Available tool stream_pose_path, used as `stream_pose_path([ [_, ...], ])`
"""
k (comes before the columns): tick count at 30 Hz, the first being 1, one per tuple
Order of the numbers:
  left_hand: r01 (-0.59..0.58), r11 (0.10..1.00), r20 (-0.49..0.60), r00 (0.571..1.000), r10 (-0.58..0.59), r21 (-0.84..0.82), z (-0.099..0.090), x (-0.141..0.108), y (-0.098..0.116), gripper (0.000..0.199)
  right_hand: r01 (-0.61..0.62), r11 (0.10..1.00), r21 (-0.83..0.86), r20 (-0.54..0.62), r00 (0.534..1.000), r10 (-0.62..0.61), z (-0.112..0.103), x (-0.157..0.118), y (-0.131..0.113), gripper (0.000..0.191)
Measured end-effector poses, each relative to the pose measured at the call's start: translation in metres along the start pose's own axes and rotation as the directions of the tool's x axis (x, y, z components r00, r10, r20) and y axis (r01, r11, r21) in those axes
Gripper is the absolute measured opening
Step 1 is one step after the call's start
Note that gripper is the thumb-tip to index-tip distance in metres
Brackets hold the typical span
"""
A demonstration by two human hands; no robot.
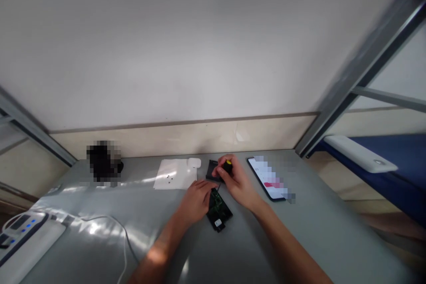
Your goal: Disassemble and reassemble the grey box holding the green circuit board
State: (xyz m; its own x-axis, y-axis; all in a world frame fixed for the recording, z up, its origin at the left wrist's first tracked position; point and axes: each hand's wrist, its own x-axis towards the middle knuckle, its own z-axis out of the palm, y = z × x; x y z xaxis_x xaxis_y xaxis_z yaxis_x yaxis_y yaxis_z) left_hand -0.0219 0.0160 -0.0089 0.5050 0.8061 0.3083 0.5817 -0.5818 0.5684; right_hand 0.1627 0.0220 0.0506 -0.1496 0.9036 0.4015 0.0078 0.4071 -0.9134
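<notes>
My right hand (238,183) is closed around a small screwdriver (227,167) with a black and yellow handle. Its thin shaft points down at the upper end of an opened black electronic device (221,213), where a green circuit board shows. My left hand (195,202) grips that device's upper left edge, its fingertips close to the screwdriver's tip; the exact contact is hidden. Just beyond lies a flat black rectangular piece (211,167), partly covered by my right hand. To the left, several tiny dark screws (169,179) rest on a white sheet (179,177).
A small white case (194,163) sits on the sheet's corner. Right of my hands lies a lit phone (266,177). A white power strip (33,239) and cable (124,230) occupy the left. Metal posts (333,97) flank the grey table (319,217); a wall stands behind.
</notes>
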Motion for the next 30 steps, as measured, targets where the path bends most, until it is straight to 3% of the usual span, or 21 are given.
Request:
stream_pose_path([
  [2,0.000,1.000,-0.019,1.000,0.000,0.006,0.000,0.000,0.002,0.039,0.079,0.988,-0.132,0.017,0.997,-0.078,-0.003,0.000,-0.006,0.008],
  [5,-0.003,1.000,-0.096,0.995,0.004,0.003,0.001,-0.001,0.010,0.035,0.149,0.962,-0.227,0.054,0.989,-0.140,-0.008,0.001,-0.015,0.019],
  [8,0.024,0.995,-0.225,0.973,-0.044,-0.094,0.002,-0.002,0.017,0.030,0.131,0.974,-0.182,0.093,0.989,-0.116,-0.012,0.001,-0.022,0.028],
  [11,0.072,0.974,-0.326,0.935,-0.141,-0.216,0.003,-0.001,0.017,0.029,0.105,0.987,-0.118,0.146,0.985,-0.087,-0.013,0.001,-0.023,0.026],
  [14,0.084,0.948,-0.346,0.918,-0.193,-0.307,0.002,0.001,0.017,0.026,0.093,0.991,-0.091,0.189,0.979,-0.075,-0.009,0.001,-0.021,0.024],
  [19,0.148,0.943,-0.362,0.896,-0.256,-0.299,0.005,0.006,0.026,0.015,0.174,0.971,-0.164,0.023,0.985,-0.173,-0.003,0.000,-0.021,0.011],
  [22,0.175,0.938,-0.422,0.858,-0.294,-0.298,0.014,0.010,0.028,0.010,0.158,0.977,-0.141,0.038,0.987,-0.155,-0.003,0.001,-0.020,0.018],
  [26,0.167,0.959,-0.443,0.859,-0.256,-0.230,0.022,0.013,0.024,0.010,0.149,0.984,-0.100,0.110,0.984,-0.138,0.000,-0.002,-0.016,0.028],
  [30,0.067,0.985,-0.454,0.881,-0.134,-0.160,0.020,0.009,0.020,0.013,0.204,0.965,-0.162,0.056,0.979,-0.198,0.009,-0.004,-0.014,0.021],
])
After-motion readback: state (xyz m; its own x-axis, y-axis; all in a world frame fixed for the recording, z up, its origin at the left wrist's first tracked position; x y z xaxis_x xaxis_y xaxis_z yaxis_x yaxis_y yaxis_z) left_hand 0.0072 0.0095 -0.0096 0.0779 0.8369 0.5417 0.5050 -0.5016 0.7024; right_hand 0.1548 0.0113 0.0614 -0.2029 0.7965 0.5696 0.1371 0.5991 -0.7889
